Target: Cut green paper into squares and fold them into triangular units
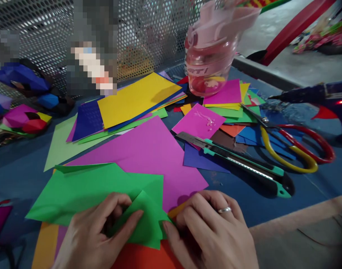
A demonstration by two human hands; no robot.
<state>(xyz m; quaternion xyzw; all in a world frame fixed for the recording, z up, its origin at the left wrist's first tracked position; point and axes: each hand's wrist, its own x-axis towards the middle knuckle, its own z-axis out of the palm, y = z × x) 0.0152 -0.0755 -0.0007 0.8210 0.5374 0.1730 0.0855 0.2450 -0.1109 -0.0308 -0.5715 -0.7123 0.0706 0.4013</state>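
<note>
Near the front edge of the table, a small folded piece of green paper [148, 220] is between my hands. My left hand [100, 231] pinches its left side between thumb and fingers. The thumb and curled fingers of my right hand [213, 228], which wears a ring, grip its right corner. Just behind lies a larger green sheet [98, 190] with a folded far edge. Under it are a purple sheet [148, 149] and an orange-red sheet [143, 257]. Beyond my right hand lies a box cutter [243, 162] with its blade out.
Scissors [294, 142] with red and yellow handles lie at the right, beside a glue gun [322, 93] with a lit red light. A pink bottle [211, 56] stands behind small paper squares [223, 91]. Stacked sheets [140, 99] and folded paper shapes [22, 116] are at the left.
</note>
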